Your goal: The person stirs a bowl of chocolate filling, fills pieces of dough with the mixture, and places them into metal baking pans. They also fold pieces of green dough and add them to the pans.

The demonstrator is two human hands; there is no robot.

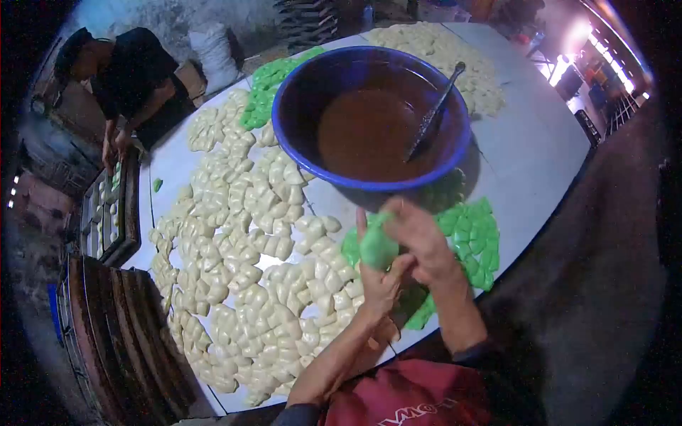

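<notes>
My left hand (381, 282) holds a soft piece of green dough (379, 248) in its fingers, above the near side of the table. Right beside it, my right hand (420, 240) is raised with its fingers at the dough's upper edge, smeared by motion. Below and around both hands lie flat green dough pieces (470, 238), packed close together and shiny. To the left, many pale cream dough pieces (256, 323) cover the tabletop. Just beyond my hands stands a large blue basin (320, 172) of brown filling (366, 131), with a dark-handled spoon (435, 117) leaning in it.
The white table (529, 153) curves away at the right. More green dough (266, 89) and cream dough (455, 60) lie behind the basin. At left, a person (135, 78) bends over a tray (110, 213) of small pieces. Stacked dark trays (117, 341) stand at the near left.
</notes>
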